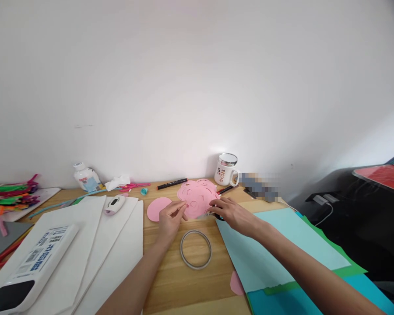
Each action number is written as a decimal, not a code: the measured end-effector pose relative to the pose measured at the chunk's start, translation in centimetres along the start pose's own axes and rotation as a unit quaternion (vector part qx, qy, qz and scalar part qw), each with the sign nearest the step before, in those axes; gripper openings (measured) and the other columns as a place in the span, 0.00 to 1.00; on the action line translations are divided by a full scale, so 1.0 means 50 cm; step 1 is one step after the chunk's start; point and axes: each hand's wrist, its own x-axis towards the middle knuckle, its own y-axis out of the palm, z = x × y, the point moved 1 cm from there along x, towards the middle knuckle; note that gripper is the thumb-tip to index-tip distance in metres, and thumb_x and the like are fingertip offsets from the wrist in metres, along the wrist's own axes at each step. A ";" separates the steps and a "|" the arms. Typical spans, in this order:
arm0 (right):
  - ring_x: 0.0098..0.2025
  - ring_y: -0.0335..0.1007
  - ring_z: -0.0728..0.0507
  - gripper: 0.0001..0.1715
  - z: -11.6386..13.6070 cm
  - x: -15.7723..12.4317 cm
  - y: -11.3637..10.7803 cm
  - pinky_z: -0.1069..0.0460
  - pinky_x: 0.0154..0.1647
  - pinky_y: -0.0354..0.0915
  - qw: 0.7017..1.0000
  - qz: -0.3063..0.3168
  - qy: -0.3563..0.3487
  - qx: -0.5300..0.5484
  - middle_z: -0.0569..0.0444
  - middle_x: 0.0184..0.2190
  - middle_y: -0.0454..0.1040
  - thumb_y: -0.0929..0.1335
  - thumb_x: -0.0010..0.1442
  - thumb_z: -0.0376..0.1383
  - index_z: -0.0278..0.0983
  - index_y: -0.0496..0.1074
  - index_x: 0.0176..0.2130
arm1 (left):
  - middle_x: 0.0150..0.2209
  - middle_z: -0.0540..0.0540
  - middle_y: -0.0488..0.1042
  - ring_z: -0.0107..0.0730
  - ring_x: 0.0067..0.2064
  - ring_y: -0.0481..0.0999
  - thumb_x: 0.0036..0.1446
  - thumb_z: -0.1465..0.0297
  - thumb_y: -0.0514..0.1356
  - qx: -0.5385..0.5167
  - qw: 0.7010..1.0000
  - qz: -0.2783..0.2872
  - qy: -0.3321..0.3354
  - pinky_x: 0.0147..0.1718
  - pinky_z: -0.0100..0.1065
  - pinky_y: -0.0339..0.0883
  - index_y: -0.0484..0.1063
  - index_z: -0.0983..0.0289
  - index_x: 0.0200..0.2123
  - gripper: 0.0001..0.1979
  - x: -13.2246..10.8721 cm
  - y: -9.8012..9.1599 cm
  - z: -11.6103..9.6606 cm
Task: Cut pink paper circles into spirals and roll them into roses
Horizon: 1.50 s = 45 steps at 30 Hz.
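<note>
Pink cut paper pieces (198, 197) lie in a heap on the wooden table (164, 284), between my hands. At the left edge of the heap, my left hand (170, 218) has its thumb and fingertips pinched together; what they hold, if anything, is too small to name. On the other side, my right hand (228, 212) is curled at the heap's right edge, over a dark-handled object partly hidden under the fingers. A pink paper circle (158, 209) lies just left of my left hand. Nearer to me, a roll of tape (196, 267) lies flat.
White sheets (118, 262) with a white device (36, 267) cover the left side. Blue and green papers (282, 245) lie at right. A mug (226, 170), a black marker (172, 183) and a white bottle (87, 177) are near the wall. Coloured pipe cleaners (11, 199) lie far left.
</note>
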 end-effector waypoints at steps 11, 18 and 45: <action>0.34 0.67 0.47 0.40 0.069 -0.048 -0.024 0.53 0.35 0.65 0.983 -0.011 0.062 0.170 0.47 0.44 0.64 0.59 0.45 0.19 0.39 0.56 0.56 | 0.33 0.57 0.77 0.22 0.17 0.71 0.49 0.64 0.63 -0.006 1.000 -0.012 -0.008 0.13 0.25 0.63 0.79 0.64 0.32 0.10 0.001 0.002 -0.007; 0.36 0.68 0.45 0.27 0.138 -0.035 0.006 0.53 0.39 0.60 0.981 0.099 -0.056 0.157 0.51 0.39 0.71 0.59 0.36 0.19 0.37 0.68 0.36 | 0.39 0.60 0.76 0.24 0.16 0.73 0.50 0.63 0.62 -0.010 0.999 -0.005 -0.037 0.09 0.24 0.61 0.79 0.64 0.34 0.12 -0.001 0.003 -0.011; 0.30 0.64 0.48 0.03 0.081 0.065 0.063 0.54 0.33 0.62 0.894 -0.149 0.067 0.418 0.56 0.28 0.70 0.67 0.52 0.30 0.36 0.67 0.31 | 0.36 0.57 0.77 0.24 0.15 0.71 0.50 0.62 0.62 -0.003 0.999 -0.001 -0.034 0.12 0.27 0.69 0.78 0.63 0.32 0.11 -0.006 0.007 -0.002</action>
